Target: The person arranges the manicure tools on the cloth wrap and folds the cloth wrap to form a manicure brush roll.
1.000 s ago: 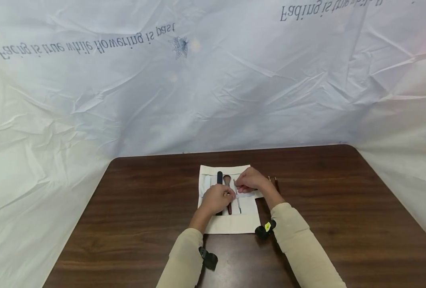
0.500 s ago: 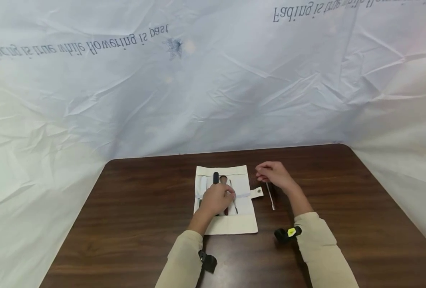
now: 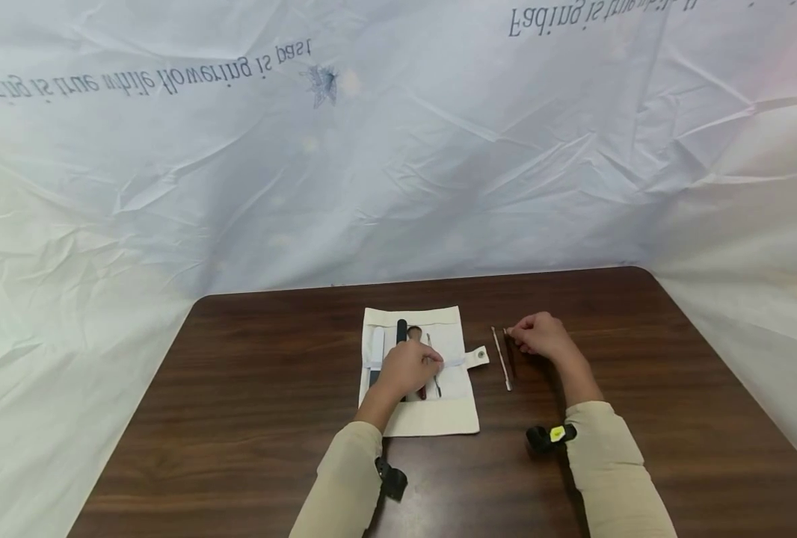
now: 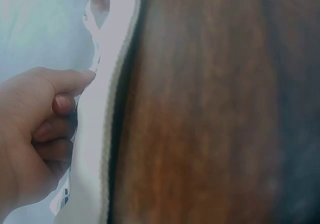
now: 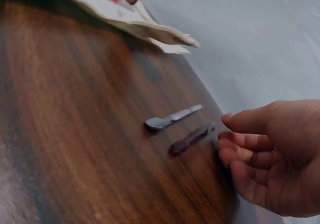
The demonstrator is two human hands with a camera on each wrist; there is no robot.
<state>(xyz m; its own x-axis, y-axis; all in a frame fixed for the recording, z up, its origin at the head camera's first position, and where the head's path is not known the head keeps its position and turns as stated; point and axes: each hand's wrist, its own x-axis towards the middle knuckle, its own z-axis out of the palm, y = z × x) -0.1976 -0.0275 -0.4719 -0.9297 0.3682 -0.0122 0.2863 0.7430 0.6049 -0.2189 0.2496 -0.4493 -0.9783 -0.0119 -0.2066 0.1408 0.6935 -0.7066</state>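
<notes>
Wood-grained table (image 3: 237,418), cloth case (image 3: 434,422), slender dark-handled tool (image 5: 184,144)

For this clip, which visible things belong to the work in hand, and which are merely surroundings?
Belongs to the work, it seems:
cream case, touched by the left hand
brush, black stick, thin metal tool and white-topped piece on it
loose silver tool
dark-red tool by the right hand

Merely surroundings:
wooden table
printed sheet
black wrist cameras
</notes>
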